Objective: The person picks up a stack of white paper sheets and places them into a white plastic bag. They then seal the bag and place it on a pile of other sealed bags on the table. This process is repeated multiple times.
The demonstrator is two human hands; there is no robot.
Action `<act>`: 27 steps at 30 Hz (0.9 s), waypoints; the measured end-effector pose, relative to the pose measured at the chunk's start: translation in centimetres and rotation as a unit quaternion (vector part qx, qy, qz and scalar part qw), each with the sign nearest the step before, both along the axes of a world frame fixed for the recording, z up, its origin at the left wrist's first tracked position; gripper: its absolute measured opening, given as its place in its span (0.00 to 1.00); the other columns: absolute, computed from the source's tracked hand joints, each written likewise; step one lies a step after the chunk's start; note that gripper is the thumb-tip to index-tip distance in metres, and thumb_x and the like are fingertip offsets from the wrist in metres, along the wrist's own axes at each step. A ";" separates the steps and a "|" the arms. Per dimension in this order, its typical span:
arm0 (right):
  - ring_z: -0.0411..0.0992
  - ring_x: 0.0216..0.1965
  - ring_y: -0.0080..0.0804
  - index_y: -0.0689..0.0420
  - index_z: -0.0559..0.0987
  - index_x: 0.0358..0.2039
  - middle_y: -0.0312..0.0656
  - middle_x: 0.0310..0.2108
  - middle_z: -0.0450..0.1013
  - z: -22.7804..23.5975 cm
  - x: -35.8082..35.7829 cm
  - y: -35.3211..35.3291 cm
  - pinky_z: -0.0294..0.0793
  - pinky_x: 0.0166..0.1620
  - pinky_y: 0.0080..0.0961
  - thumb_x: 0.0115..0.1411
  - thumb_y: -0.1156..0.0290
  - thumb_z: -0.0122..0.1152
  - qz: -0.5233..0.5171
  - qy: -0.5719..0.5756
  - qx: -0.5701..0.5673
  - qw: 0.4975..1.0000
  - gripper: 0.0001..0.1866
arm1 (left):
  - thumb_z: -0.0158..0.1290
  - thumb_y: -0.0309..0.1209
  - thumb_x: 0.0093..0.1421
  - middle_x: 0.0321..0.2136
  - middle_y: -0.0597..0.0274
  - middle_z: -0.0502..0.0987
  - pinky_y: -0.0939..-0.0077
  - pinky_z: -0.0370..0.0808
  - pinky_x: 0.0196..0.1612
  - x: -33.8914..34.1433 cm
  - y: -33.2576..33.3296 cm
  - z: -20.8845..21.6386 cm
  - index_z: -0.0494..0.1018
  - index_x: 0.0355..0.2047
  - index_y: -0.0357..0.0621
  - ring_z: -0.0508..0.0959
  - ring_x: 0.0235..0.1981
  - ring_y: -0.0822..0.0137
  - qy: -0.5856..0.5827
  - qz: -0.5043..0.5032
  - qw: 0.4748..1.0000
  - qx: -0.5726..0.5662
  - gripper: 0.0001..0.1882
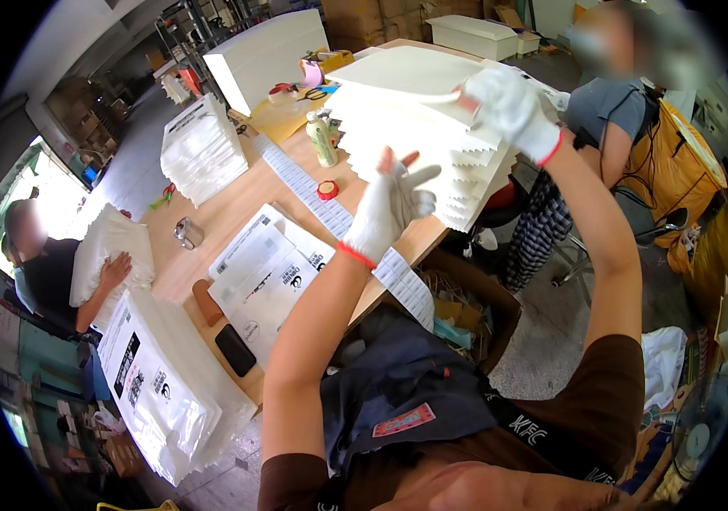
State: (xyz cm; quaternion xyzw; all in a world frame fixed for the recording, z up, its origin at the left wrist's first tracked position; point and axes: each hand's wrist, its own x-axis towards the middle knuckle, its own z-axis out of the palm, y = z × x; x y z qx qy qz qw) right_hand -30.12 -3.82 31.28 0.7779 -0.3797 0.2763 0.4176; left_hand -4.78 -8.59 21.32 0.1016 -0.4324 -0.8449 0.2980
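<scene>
My left hand (389,203), in a white glove with a red cuff and bare fingertips, is raised over the table with its fingers spread. It holds nothing and is beside a tall stack of white sheets (398,128) with stepped, jagged-looking edges. At the stack's top right, my right hand (510,115), gloved the same way, has its fingers closed at the edge of the top white sheet (419,70), which curves up there. Part of that grip is blurred. A strip of small printed labels (308,189) runs across the table under my left wrist.
On the table (249,192) are a red tape roll (327,190), a bottle (321,139), a metal cup (187,232), a phone (235,349), printed bags (266,272) and wrapped stacks (202,152). One person handles a white bundle (117,255) at left; another sits at right.
</scene>
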 end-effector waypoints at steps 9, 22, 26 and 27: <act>0.74 0.35 0.40 0.50 0.63 0.62 0.41 0.36 0.75 -1.4 4.1 8.3 0.72 0.37 0.33 0.59 0.61 0.59 -0.286 -0.276 0.394 0.829 0.31 | 0.49 0.27 0.57 0.36 0.53 0.78 0.71 0.80 0.37 9.3 1.9 4.0 0.71 0.44 0.33 0.80 0.33 0.63 -0.278 0.127 0.948 0.084 0.15; 0.72 0.45 0.45 0.61 0.74 0.47 0.52 0.46 0.71 -19.8 23.7 6.2 0.70 0.47 0.34 0.51 0.64 0.66 0.179 -0.590 0.440 0.653 0.24 | 0.61 0.28 0.42 0.60 0.22 0.46 0.33 0.51 0.58 11.3 14.2 -12.8 0.49 0.61 0.27 0.47 0.59 0.19 -0.476 0.335 0.591 -0.559 0.48; 0.75 0.36 0.41 0.62 0.78 0.44 0.49 0.36 0.76 -22.7 22.5 4.7 0.73 0.41 0.29 0.54 0.76 0.59 0.199 -0.486 0.385 0.759 0.15 | 0.65 0.29 0.42 0.64 0.32 0.45 0.50 0.55 0.63 13.7 14.8 -12.7 0.52 0.64 0.39 0.47 0.65 0.31 -0.424 0.280 0.707 -0.491 0.50; 0.75 0.34 0.38 0.62 0.77 0.44 0.48 0.36 0.76 -22.3 21.9 4.8 0.73 0.39 0.27 0.55 0.77 0.59 0.174 -0.500 0.433 0.730 0.15 | 0.63 0.29 0.44 0.60 0.44 0.59 0.59 0.62 0.60 15.6 13.4 -13.7 0.59 0.62 0.42 0.60 0.61 0.43 -0.372 0.301 0.725 -0.496 0.43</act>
